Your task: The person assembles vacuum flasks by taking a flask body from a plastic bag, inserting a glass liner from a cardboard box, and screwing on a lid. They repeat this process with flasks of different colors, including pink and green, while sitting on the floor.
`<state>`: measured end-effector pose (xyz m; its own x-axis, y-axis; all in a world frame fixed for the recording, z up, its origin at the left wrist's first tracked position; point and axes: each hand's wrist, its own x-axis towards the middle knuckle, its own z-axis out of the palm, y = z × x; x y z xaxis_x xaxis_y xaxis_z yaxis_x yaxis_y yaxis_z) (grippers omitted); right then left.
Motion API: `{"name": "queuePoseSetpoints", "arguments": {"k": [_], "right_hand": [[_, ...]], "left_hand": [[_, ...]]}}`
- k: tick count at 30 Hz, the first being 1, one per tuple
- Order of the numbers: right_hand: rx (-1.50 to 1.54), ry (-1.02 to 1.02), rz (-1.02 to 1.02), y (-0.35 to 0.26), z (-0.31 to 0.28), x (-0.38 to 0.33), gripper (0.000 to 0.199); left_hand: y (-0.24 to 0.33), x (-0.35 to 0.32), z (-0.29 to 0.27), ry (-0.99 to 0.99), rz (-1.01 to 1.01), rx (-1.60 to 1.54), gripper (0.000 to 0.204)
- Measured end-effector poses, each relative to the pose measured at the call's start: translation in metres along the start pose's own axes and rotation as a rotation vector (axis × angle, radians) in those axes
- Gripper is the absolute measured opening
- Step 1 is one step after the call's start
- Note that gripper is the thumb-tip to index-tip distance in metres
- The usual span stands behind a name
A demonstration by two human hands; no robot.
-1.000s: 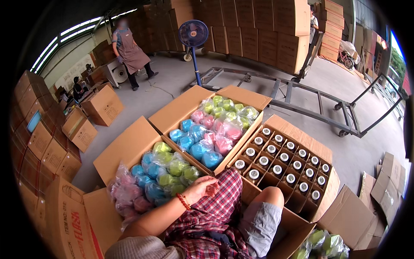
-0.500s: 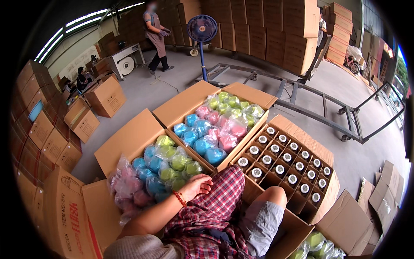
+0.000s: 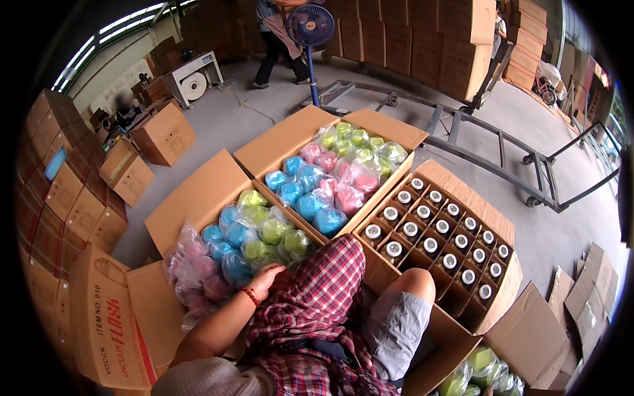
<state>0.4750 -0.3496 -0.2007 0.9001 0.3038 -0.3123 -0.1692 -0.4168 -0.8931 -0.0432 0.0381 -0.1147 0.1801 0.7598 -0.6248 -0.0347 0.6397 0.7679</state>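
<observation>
My left hand [image 3: 266, 280], with a red bead bracelet on the wrist, is beside my plaid-covered knee at the near edge of an open carton [image 3: 191, 199]. Its fingers look loosely apart, tips partly hidden, and I see nothing held. Close to them lie rounded lime-green pieces [image 3: 275, 230] in clear plastic bags. Blue bagged pieces [image 3: 236, 268] and pink ones [image 3: 191, 267] fill the rest of that carton. My right hand is out of view. Towards the lower right, more lime-green bagged pieces [image 3: 482, 362] show in another box.
A second carton [image 3: 281, 142] holds blue, pink and green bagged pieces. Right of it, a divided carton [image 3: 503, 228] contains several silver-topped bottles. Beyond stand a blue fan [image 3: 310, 26], a metal cart frame [image 3: 485, 148], stacked cartons [image 3: 439, 56] and a walking person [image 3: 277, 33]. Flattened cardboard [image 3: 588, 297] lies right.
My left hand has moved left and slightly up, off my thigh towards the bagged pieces. The person behind has walked right, behind the fan, and now has a carton at the arms.
</observation>
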Motion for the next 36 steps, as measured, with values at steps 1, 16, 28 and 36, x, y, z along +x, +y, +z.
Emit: {"name": "queuePoseSetpoints", "arguments": {"k": [1, 16, 28, 36], "right_hand": [[0.027, 0.033, 0.021, 0.011, -0.024, -0.012, 0.033], [0.314, 0.498, 0.186, 0.096, -0.152, -0.006, 0.033], [0.276, 0.553, 0.217, 0.112, -0.166, 0.006, 0.033], [-0.210, 0.423, -0.222, 0.065, -0.203, 0.028, 0.034]], "left_hand": [[-0.008, -0.001, -0.011, 0.004, -0.003, -0.010, 0.016], [-0.019, 0.093, 0.026, 0.021, 0.732, 0.802, 0.020], [0.025, 0.163, 0.070, -0.004, 0.701, 1.684, 0.041], [0.020, 0.177, 0.090, -0.157, 0.620, 1.698, 0.043]]}}
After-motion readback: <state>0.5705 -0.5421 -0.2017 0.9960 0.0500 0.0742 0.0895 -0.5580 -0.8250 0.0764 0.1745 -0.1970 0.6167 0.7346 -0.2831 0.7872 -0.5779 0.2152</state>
